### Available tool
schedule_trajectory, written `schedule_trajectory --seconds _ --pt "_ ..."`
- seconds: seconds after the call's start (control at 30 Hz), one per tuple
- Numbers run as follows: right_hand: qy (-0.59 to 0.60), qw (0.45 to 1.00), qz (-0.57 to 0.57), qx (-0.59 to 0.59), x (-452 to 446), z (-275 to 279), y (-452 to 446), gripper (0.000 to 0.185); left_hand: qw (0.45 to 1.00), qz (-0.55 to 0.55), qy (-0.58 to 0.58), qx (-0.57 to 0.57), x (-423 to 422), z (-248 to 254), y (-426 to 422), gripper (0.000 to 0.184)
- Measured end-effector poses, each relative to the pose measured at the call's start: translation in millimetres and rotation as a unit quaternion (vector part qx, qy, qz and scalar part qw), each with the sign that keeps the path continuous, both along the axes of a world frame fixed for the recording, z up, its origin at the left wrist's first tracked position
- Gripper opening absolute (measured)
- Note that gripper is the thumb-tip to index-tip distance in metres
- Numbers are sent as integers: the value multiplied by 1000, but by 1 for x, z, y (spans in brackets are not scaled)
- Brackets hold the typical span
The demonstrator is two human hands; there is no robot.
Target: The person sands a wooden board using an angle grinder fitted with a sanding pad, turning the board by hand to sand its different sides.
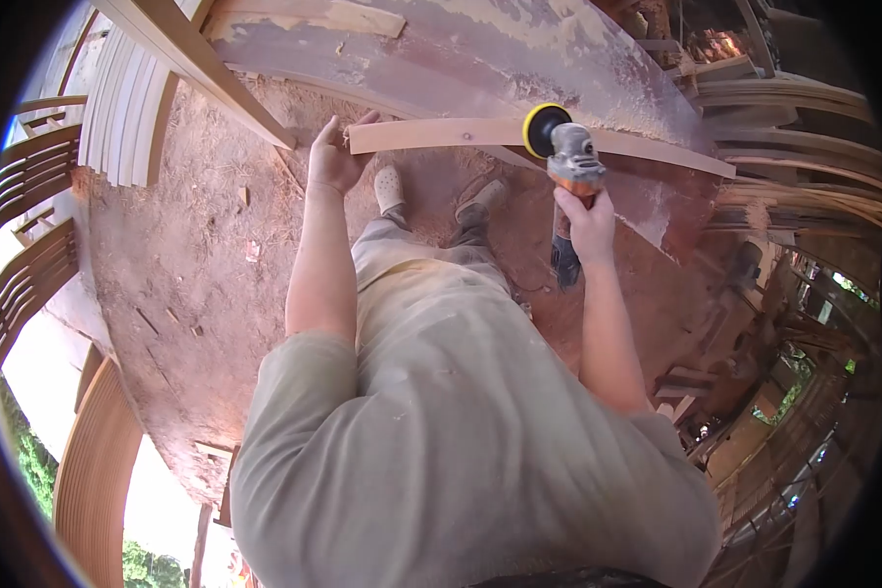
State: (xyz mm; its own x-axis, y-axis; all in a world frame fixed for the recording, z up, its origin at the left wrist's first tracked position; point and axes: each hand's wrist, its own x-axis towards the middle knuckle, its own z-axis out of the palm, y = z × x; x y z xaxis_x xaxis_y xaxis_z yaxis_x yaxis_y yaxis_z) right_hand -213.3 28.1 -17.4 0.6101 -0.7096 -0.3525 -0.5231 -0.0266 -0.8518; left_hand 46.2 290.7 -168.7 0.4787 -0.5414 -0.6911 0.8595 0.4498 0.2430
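Observation:
A long, slightly curved wooden slat (441, 134) runs crosswise in front of me. Its left end rests in my left hand (337, 162), which is closed about it with the thumb up and some fingers hidden behind the wood. My right hand (590, 223) is wrapped round the body of an angle grinder (575, 162) with an orange and grey housing. On the tool's head sits a round black sanding pad with a yellow rim (542, 131), tilted over the slat's face. Whether the pad touches the wood I cannot tell.
A dusty work table (461, 59) stands ahead, with a loose board (314, 14) on it. An upright plank (201, 69) leans at the left. Stacked curved slats (794, 147) lie at the right, more slats (98, 470) at the lower left. Sawdust covers the floor (196, 255).

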Motion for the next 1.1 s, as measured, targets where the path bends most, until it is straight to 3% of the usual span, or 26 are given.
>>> schedule_trajectory --seconds 0.07,0.27,0.47,0.6,0.7,0.8,0.87,0.93,1.03,1.1 --pt "34 996 78 -17 24 1 22 42 1000 3 6 -29 1 4 0 63" --pt "83 994 72 28 48 -6 59 46 991 -97 43 -76 10 7 -6 67" --pt "64 996 56 31 47 -12 77 45 986 -106 65 -110 11 -8 -16 62" --pt "76 996 50 25 51 -11 83 43 987 -109 75 -94 14 -3 -17 58" --pt "92 994 53 27 56 -2 85 43 989 -118 60 -63 19 14 -20 44" --pt "104 992 58 38 52 -16 81 45 984 -131 62 -103 21 -11 -17 39" --pt "118 990 58 43 57 -17 82 46 986 -123 68 -93 20 -8 -19 37" --pt "124 989 81 -24 63 -13 83 48 987 -115 76 -84 20 -1 -19 36" --pt "116 988 99 20 68 -6 83 50 990 -117 61 -53 19 12 -23 34" --pt "123 984 127 -19 72 -5 91 51 990 -108 61 -63 21 9 -20 34"
